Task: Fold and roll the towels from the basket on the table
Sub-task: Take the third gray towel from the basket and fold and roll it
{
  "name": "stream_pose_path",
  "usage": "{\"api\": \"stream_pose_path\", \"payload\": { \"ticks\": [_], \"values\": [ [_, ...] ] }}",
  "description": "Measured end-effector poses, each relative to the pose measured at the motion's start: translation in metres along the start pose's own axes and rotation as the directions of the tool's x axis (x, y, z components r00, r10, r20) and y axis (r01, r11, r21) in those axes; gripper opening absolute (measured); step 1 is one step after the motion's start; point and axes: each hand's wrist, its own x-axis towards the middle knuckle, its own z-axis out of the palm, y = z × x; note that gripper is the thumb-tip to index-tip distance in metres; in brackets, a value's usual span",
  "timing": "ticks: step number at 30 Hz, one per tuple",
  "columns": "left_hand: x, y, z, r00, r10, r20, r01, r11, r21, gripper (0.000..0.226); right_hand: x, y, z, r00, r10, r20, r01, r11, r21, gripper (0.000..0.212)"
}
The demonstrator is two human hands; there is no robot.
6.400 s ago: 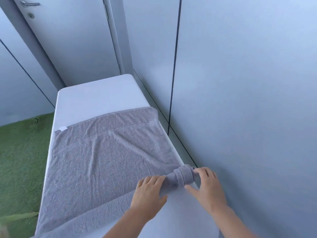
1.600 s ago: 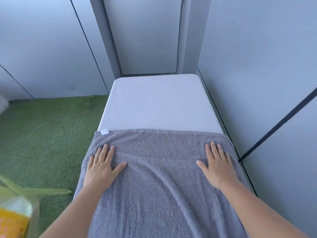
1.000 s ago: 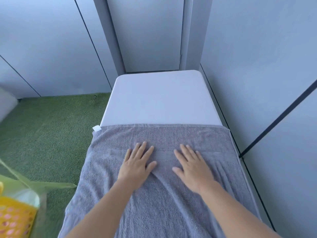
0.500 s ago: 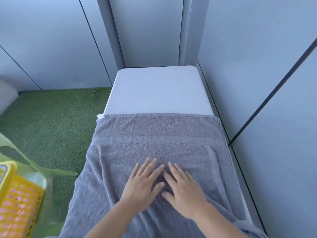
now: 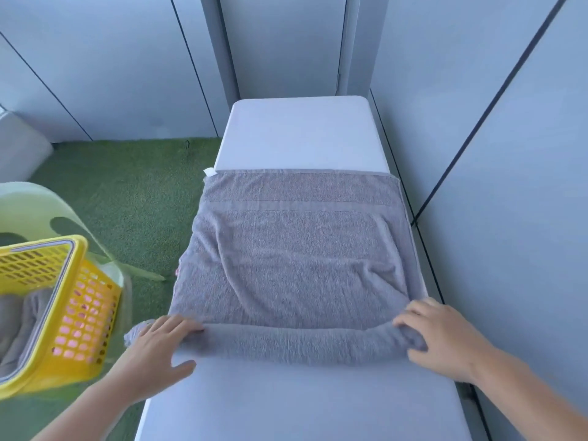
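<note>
Rolling is under way on the grey towel (image 5: 296,259), which lies spread across the middle of the white table (image 5: 302,135). Its near edge is wound into a thin roll (image 5: 296,343) running across the lower half of the frame. I'd judge this an early stage. Only a turn or so looks taken up, and most of the cloth lies flat and slightly rumpled beyond the roll, up to the far hem with its small white tag (image 5: 209,172). The roll's left end overhangs the table edge a little.

The left hand (image 5: 156,348) lies on that left end, its fingers fairly straight and pressing on top, thumb splayed out on the table. The right hand (image 5: 442,338) has its fingers curved over the right end of the roll, with the thumb on the near side, grasping it.

What's left, as I see it, is to wind the rest of this towel up to the far hem. At the left of the frame a yellow perforated basket (image 5: 79,313) holds at least one more grey towel (image 5: 19,326), so more work waits there, though I can't tell how many. No finished rolls are in sight.

The basket seems to rest on a pale green seat (image 5: 47,202) over green turf (image 5: 127,202).
</note>
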Motion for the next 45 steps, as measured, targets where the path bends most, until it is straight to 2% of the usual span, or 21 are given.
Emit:
{"api": "stream_pose_path", "payload": {
  "ticks": [2,4,6,9,14,17,20,23,26,29,32,34,36,37,40,41,42,43,45],
  "values": [
    [-0.009,-0.003,0.01,1.0,-0.025,0.005,0.025,1.0,0.011,0.068,-0.009,0.002,0.021,1.0,0.005,-0.004,-0.006,0.998,-0.07,0.059],
    [-0.003,-0.001,0.016,0.997,-0.067,-0.044,0.068,0.998,0.018,0.068,-0.009,-0.001,0.031,0.995,0.087,-0.049,-0.09,0.994,-0.069,0.064],
    [0.007,0.002,0.019,0.995,-0.061,-0.073,0.063,0.997,0.034,0.061,-0.007,-0.007,0.033,0.983,0.167,-0.074,-0.173,0.98,-0.099,0.058],
    [0.001,0.0,0.022,0.996,-0.042,-0.081,0.046,0.998,0.04,0.051,-0.022,-0.02,0.041,0.975,0.218,-0.042,-0.222,0.962,-0.16,0.044],
    [-0.042,-0.012,0.039,0.994,0.01,-0.108,-0.006,0.999,0.039,0.044,-0.065,-0.029,0.068,0.969,0.235,-0.076,-0.243,0.963,-0.118,0.05],
    [-0.047,-0.013,0.041,0.995,0.003,-0.102,-0.001,1.0,0.018,0.046,-0.068,-0.037,0.065,0.952,0.301,-0.053,-0.303,0.952,-0.041,0.045],
    [-0.033,-0.013,0.032,0.995,-0.02,-0.096,0.02,1.0,0.001,0.047,-0.059,-0.038,0.05,0.92,0.384,-0.076,-0.379,0.923,0.072,0.03],
    [-0.017,-0.016,0.02,0.973,-0.059,-0.223,0.069,0.997,0.038,0.036,-0.044,-0.036,0.041,0.904,0.354,-0.238,-0.36,0.933,0.021,0.022],
    [-0.007,-0.012,0.016,0.951,-0.086,-0.299,0.08,0.996,-0.034,0.022,-0.034,-0.04,0.043,0.872,0.277,-0.405,-0.335,0.939,-0.079,0.027],
    [-0.01,-0.005,0.021,0.949,-0.061,-0.31,0.019,0.99,-0.136,0.029,-0.032,-0.04,0.054,0.844,0.296,-0.446,-0.327,0.945,0.009,0.029],
    [-0.019,-0.002,0.026,0.971,0.007,-0.237,-0.031,0.995,-0.095,0.042,-0.041,-0.035,0.061,0.875,0.255,-0.412,-0.24,0.967,0.09,0.042],
    [-0.018,-0.004,0.026,0.99,0.029,-0.137,-0.026,0.999,0.024,0.06,-0.044,-0.026,0.062,0.919,0.202,-0.338,-0.213,0.977,0.005,0.059],
    [-0.012,-0.003,0.025,0.992,-0.02,-0.122,0.029,0.997,0.072,0.06,-0.039,-0.018,0.057,0.942,0.187,-0.278,-0.221,0.97,-0.097,0.066],
    [-0.009,-0.001,0.024,0.988,-0.048,-0.146,0.058,0.996,0.066,0.055,-0.036,-0.016,0.055,0.944,0.185,-0.273,-0.221,0.969,-0.11,0.059],
    [-0.004,0.009,0.022,0.978,-0.05,-0.203,0.068,0.994,0.08,0.028,-0.027,-0.016,0.045,0.95,0.131,-0.283,-0.171,0.978,-0.12,0.02],
    [-0.005,0.011,0.023,0.976,-0.037,-0.215,0.057,0.995,0.086,0.016,-0.025,-0.014,0.042,0.955,0.129,-0.268,-0.168,0.977,-0.13,0.02],
    [-0.007,0.012,0.024,0.974,-0.03,-0.223,0.05,0.995,0.085,0.007,-0.024,-0.012,0.039,0.963,0.124,-0.241,-0.162,0.976,-0.144,0.028],
    [-0.009,0.014,0.024,0.976,-0.036,-0.217,0.052,0.996,0.069,0.008,-0.024,-0.011,0.038,0.968,0.124,-0.22,-0.159,0.976,-0.149,0.032],
    [-0.008,0.015,0.025,0.973,-0.044,-0.227,0.058,0.997,0.058,0.01,-0.023,-0.011,0.035,0.969,0.183,-0.165,-0.203,0.973,-0.112,0.023]
  ]
}}
